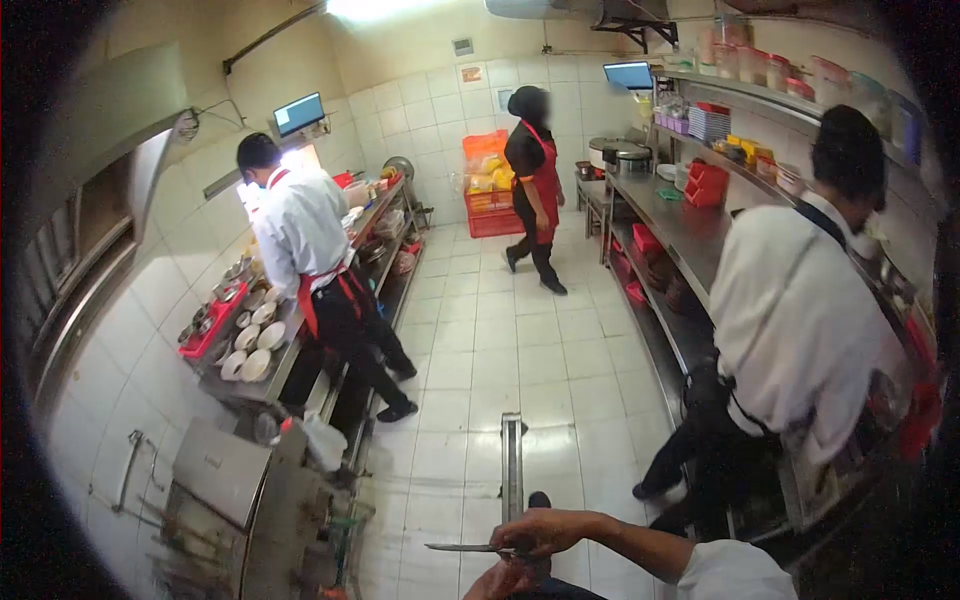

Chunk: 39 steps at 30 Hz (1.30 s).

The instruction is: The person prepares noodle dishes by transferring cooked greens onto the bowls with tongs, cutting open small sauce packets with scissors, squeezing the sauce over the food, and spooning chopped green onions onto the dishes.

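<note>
My right hand (540,532) is closed around a knife, reaching in from the lower right with a white sleeve behind it. The knife's thin metal blade (462,547) points left, held roughly level over the floor. Just below it, my left hand (500,580) is close to the right hand at the bottom edge of the view. The frame cuts off part of the left hand, and its fingers do not show clearly. Whether it touches the knife cannot be made out.
A person in white (310,230) works at the left counter, with bowls (258,365) on it. Another person in white (800,300) bends at the right steel counter (690,220). A person in a red apron (537,185) walks near orange crates (490,200). A floor drain (512,460) runs ahead.
</note>
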Tool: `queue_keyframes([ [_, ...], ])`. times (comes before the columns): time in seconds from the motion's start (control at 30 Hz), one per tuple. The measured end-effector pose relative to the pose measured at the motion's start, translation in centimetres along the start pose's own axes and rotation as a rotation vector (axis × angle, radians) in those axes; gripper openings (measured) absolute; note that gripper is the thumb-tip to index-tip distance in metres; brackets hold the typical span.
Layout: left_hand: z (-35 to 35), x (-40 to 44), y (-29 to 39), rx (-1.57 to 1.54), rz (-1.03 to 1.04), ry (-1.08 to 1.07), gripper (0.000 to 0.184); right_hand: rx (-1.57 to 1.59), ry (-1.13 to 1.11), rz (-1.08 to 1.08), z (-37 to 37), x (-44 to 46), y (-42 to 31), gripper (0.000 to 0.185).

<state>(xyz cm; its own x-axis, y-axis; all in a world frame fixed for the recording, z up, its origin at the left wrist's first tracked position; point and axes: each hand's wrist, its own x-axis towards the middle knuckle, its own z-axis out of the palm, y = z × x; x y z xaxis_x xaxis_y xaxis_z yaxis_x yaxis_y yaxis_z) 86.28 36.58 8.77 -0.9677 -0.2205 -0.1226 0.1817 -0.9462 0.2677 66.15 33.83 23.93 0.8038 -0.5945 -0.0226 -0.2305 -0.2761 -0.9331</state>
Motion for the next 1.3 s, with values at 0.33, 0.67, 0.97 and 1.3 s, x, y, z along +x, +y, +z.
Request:
queue_keyframes([
  [0.33, -2.3, 21.8, 29.5, 0.414, 0.103, 0.192, 0.057, 0.378, 0.944, 0.446, -23.2, 0.5, 10.5, 0.046],
  [0.67, -8.6, 36.5, 52.0, 0.344, 0.258, 0.41, 0.016, 0.242, 0.984, 0.393, -48.8, 11.3, 22.7, 0.049],
  [0.97, -13.8, 38.6, 70.5, -0.197, 1.078, 0.639, 0.01, 0.179, 0.109, 0.398, -74.3, 29.2, 33.2, 0.043],
  [1.3, -19.8, 36.8, 101.2, 0.073, 1.116, 0.951, 0.019, 0.16, 0.126, 0.397, -92.3, 52.5, 41.4, 0.035],
])
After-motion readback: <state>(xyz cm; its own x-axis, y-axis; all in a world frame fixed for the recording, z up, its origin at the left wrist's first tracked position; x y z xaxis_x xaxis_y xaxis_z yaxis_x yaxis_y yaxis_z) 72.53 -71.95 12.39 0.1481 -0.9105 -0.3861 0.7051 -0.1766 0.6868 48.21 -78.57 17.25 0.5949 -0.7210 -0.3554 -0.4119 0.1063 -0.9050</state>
